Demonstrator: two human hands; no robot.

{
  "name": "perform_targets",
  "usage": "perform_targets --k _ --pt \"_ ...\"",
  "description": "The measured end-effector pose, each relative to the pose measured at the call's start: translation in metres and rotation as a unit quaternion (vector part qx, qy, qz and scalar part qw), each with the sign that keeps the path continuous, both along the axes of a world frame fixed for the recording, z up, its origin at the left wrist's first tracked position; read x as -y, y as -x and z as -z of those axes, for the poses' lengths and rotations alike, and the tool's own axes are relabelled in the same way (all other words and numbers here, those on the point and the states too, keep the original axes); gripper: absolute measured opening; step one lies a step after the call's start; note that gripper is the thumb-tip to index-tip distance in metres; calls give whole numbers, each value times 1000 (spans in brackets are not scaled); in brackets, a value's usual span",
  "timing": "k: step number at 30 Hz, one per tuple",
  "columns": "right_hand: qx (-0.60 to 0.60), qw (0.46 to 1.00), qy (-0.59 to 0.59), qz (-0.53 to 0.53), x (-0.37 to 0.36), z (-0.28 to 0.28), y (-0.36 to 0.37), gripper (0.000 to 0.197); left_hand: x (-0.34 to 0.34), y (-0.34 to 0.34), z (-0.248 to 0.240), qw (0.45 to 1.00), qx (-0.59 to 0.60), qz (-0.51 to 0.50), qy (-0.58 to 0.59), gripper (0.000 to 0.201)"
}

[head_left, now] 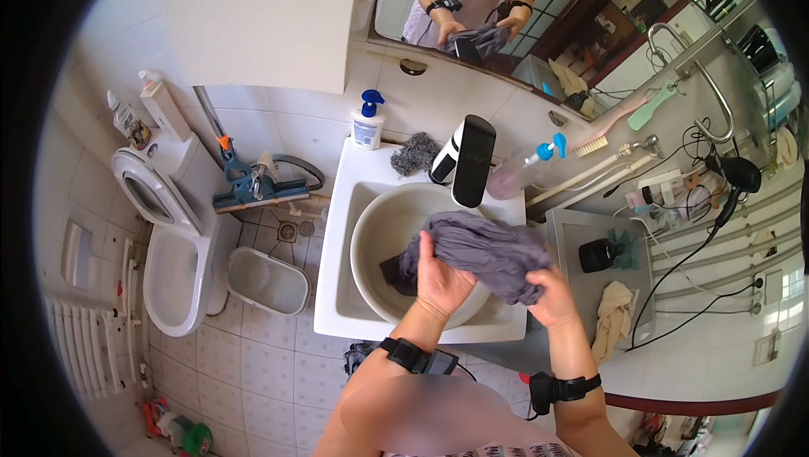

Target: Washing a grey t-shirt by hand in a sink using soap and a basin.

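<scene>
Both arms are held forward and bare below the elbow. The left forearm [362, 384] is slanted up to the right, the right forearm [574, 358] slightly leftward. The left hand [444, 283] is turned palm up, its thumb raised and its other fingers largely hidden. The right hand [551, 299] is held farther right, its fingers curled inward and closed in a grip.

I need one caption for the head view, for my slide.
Left hand and right hand hold a bunched purplish-grey cloth over a round basin in a white sink.
</scene>
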State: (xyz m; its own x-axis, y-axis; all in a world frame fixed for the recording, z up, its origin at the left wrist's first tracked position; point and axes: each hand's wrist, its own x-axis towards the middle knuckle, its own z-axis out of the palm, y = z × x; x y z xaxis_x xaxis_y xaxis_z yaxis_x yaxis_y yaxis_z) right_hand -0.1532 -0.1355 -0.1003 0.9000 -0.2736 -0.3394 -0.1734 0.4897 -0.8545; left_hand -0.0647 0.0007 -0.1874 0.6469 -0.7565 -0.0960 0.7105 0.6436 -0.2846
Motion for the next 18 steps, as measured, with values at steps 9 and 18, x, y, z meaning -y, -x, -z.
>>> perform_targets --k 9,18 --pt "-140 973 184 4 85 32 -20 59 -1 -8 8 997 -37 13 -64 64" --pt "-93 968 200 123 154 -10 -162 37 -5 0 33 998 -42 26 -39 62"
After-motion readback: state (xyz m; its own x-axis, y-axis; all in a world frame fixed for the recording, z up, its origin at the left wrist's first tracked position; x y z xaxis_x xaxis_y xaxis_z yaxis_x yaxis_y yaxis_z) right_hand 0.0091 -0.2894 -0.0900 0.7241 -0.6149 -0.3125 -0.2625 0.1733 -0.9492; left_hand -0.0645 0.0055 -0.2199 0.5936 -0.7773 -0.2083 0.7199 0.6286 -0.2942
